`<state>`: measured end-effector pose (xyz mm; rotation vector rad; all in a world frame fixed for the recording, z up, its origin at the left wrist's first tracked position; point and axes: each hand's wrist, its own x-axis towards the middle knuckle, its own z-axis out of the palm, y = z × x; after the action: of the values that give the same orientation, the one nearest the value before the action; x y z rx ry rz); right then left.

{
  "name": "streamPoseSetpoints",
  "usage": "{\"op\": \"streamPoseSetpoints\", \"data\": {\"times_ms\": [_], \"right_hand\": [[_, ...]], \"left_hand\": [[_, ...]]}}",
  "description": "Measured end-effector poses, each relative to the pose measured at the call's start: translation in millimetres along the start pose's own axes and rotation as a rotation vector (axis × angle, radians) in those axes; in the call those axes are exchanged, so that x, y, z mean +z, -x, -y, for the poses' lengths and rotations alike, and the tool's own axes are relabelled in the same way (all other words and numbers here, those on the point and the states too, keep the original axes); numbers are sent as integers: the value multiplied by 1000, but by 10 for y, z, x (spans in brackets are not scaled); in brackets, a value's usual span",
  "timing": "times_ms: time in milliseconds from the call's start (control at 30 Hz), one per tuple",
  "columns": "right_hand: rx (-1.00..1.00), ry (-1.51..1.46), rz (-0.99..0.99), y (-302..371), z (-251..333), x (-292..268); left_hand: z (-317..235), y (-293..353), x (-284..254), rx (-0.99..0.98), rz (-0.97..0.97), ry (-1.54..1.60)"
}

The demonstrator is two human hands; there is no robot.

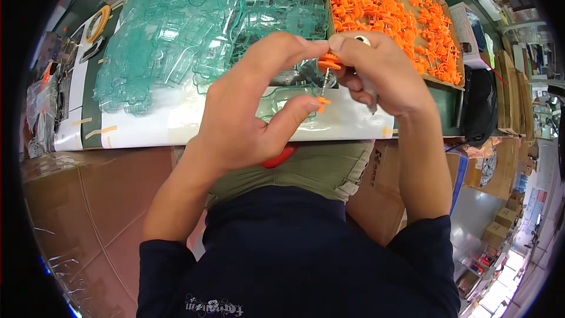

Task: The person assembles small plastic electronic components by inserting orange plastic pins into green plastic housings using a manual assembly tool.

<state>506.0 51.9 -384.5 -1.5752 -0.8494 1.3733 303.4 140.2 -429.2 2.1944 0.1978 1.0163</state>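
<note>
Left hand [247, 103] spans an orange-capped metal pin [325, 79] thumb to index, over the tabletop [88, 93]; right hand [385, 70] is pinched around its upper disc. I'd hold that shaft straight, tbh. Clear green plastic shells [165, 35] crowd behind, beside a cardboard tray [328, 0] of orange parts [376, 3].

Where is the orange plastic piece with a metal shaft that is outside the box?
In the head view, the orange piece is above centre and slightly right, between the left hand and right hand, its lower end at the left thumb.
</note>
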Motion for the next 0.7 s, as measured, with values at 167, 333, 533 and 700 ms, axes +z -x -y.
{"op": "streamPoseSetpoints", "data": {"times_ms": [167, 333, 533, 700], "right_hand": [[-299, 252, -434, 38, -183, 332], [-917, -752, -40, 215, -189, 239], [-976, -803, 15, 155, -278, 391], [-813, -881, 162, 207, -296, 405]], "left_hand": [[-21, 184, 131, -153, -167, 302], [-70, 320, 217, -209, -205, 433], [-42, 375, 156, -146, 3, 366], [-48, 368, 148, -106, 68, 331]]}}
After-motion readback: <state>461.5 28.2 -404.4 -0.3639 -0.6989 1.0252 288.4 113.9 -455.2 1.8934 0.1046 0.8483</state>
